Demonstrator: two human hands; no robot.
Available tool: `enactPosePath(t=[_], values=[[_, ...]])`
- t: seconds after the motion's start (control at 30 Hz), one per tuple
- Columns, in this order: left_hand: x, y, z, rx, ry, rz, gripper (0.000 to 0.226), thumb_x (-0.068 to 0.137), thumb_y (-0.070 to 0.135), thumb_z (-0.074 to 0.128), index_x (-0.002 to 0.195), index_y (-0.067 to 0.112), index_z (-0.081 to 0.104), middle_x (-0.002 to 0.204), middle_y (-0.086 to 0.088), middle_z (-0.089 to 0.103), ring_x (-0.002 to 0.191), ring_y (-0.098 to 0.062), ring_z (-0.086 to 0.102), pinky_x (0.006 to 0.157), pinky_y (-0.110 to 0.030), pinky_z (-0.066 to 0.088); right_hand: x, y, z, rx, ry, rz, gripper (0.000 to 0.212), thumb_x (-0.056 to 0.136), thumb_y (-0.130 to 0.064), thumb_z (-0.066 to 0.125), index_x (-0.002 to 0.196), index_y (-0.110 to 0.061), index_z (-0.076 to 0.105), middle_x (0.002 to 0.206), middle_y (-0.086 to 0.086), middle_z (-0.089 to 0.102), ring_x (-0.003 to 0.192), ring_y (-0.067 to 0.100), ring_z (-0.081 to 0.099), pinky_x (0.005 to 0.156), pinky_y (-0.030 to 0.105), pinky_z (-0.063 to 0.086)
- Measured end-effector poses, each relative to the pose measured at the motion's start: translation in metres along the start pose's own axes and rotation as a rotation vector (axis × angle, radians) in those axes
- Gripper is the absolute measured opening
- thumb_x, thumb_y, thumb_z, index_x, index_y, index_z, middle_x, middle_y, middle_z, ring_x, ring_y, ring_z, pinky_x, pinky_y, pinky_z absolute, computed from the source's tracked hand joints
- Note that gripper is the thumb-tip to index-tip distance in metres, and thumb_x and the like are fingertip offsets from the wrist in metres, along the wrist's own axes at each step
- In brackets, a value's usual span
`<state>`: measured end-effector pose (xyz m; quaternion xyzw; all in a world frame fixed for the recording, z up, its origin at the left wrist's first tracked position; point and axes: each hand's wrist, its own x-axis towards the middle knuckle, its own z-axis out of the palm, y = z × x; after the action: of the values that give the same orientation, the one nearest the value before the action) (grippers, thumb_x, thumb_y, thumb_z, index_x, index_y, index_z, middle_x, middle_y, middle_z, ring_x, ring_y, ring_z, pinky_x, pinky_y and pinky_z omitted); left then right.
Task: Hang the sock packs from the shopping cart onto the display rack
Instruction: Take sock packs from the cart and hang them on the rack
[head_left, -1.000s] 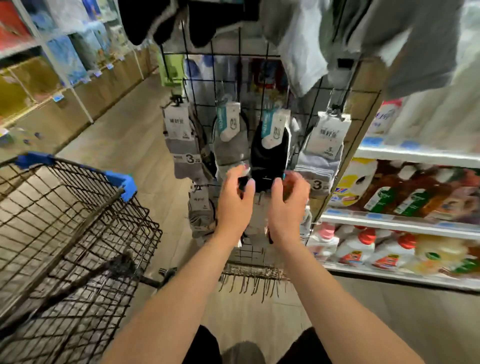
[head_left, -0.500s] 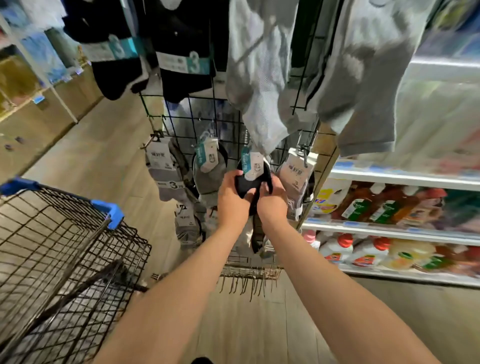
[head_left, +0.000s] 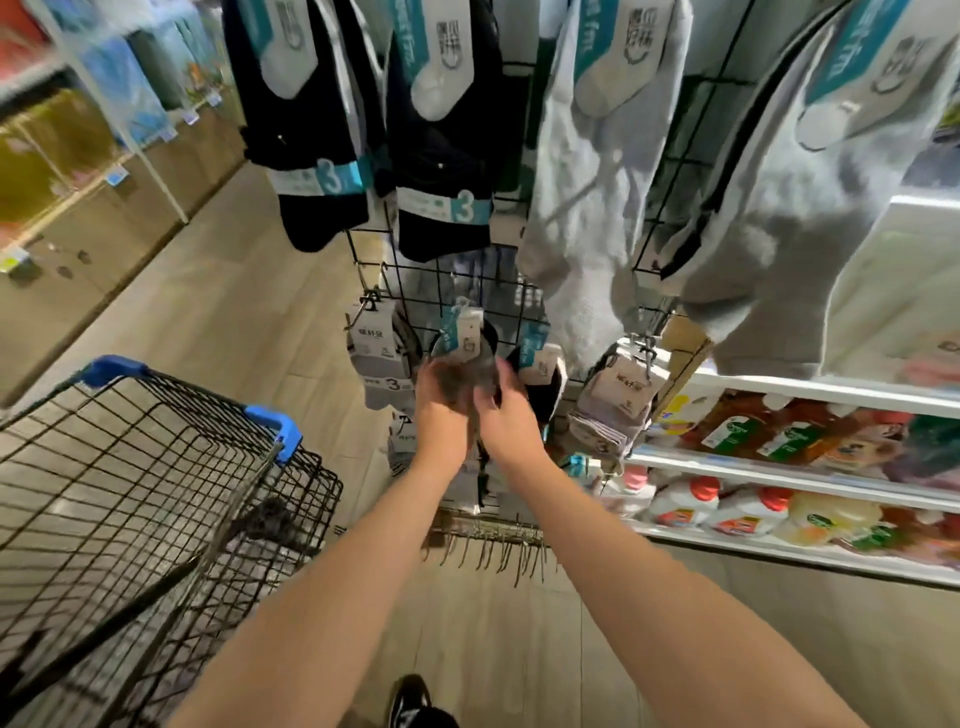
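Observation:
A grey sock pack with a teal and white label hangs on the black wire display rack at mid height. My left hand grips its lower left side. My right hand holds its lower right side, thumb toward the pack; motion blur hides the fingertips. A black sock pack hangs just right of it, and a light grey pack just left. The wire shopping cart with blue corners stands at my lower left.
Large dark and grey sock packs hang overhead from the rack's top. A lilac sock pack hangs at the rack's right edge. Shelves of bottles run along the right. A row of bare hooks juts out low on the rack.
Both hands moved left from the black sock pack to the grey one beside it. The view tilted up, bringing the upper sock packs closer.

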<state>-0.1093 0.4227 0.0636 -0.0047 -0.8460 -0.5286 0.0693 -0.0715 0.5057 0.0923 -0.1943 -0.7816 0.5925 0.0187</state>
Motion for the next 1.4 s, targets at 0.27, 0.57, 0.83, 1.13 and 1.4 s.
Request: enactPosePath(t=[0.27,0.57,0.83,1.13,1.4], values=[[0.043,-0.004,-0.015,-0.027,-0.361,-0.113,0.046,0.103,0.012,0.056,0.146,0.012,0.041,0.123,-0.001,0.059,0.108,-0.012,0.061,0.080,-0.014,0.051,0.024,-0.005,0.033,0.190,0.141,0.209,0.052,0.107,-0.040,0.044,0.156,-0.026,0.034,0.155,0.008,0.046,0.134,0.027,0.053,0.109,0.045,0.046],[0.001,0.063,-0.079,0.010,-0.394,-0.080,0.024,0.103,0.021,0.050,0.125,0.019,0.057,0.115,0.003,0.057,0.104,-0.018,0.059,0.086,-0.031,0.046,-0.042,-0.053,-0.005,0.170,0.459,0.159,0.023,0.100,-0.017,0.047,0.106,-0.025,0.068,0.105,-0.004,0.068,0.097,0.020,0.064,0.089,0.042,0.056],[-0.010,0.170,-0.099,-0.202,-0.436,0.271,0.038,0.102,0.035,0.056,0.139,0.031,0.049,0.140,0.010,0.052,0.126,-0.006,0.052,0.103,-0.021,0.042,-0.096,-0.116,-0.074,0.247,0.911,-0.180,0.009,0.097,-0.030,0.055,0.105,-0.025,0.053,0.112,0.002,0.052,0.104,0.020,0.053,0.094,0.037,0.048],[0.032,0.228,-0.076,-0.148,-0.551,0.119,0.070,0.096,0.046,0.061,0.154,0.023,0.030,0.146,-0.001,0.054,0.130,-0.025,0.055,0.105,-0.042,0.048,-0.074,-0.188,-0.113,0.169,0.350,-0.228,0.052,0.108,-0.018,0.040,0.158,-0.025,0.026,0.139,-0.021,0.048,0.130,0.004,0.045,0.102,0.011,0.036],[0.011,0.233,-0.064,-0.108,-0.338,0.207,0.051,0.095,0.050,0.061,0.137,0.022,0.049,0.121,0.009,0.063,0.107,-0.013,0.059,0.092,-0.038,0.052,-0.041,-0.189,-0.115,0.291,0.522,-0.063,0.049,0.103,-0.026,0.044,0.151,-0.020,0.043,0.140,0.005,0.058,0.126,0.023,0.057,0.109,0.044,0.046]])
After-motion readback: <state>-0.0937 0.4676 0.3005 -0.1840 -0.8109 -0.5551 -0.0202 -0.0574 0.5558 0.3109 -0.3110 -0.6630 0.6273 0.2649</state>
